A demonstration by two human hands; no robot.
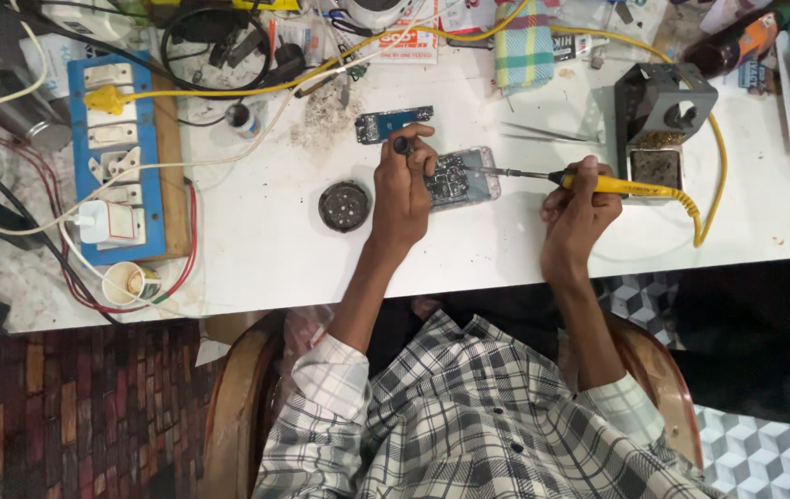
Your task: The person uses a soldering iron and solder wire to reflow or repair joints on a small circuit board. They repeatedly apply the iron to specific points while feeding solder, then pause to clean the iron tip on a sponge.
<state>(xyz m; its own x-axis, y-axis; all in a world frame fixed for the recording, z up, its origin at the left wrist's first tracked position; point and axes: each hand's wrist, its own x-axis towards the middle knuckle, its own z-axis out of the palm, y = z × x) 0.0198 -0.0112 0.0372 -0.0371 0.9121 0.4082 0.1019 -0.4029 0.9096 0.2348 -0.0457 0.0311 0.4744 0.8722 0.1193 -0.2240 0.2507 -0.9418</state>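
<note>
Head camera looks straight down on an opened phone with its dark circuit board bared inside a pale clear shell, lying flat on the white worktable. Pressing on its near edge is the left hand, fingers curled down over the phone's side and pinning it, with a small dark knob-like thing under the fingertips that I cannot make out. Reaching in from the other side, the right hand is clenched around the yellow handle of a soldering iron, whose thin metal tip lies on the board just beside the left hand's fingers. From the back of that fist a yellow cable loops away over the table edge. Just beyond the right hand stands a grey metal iron stand with a brownish cleaning pad in its tray. Past the left fingertips lies a small blue circuit board, and beside the left wrist a round black tin. Farther out on that side sits a blue switchboard with white sockets.
</note>
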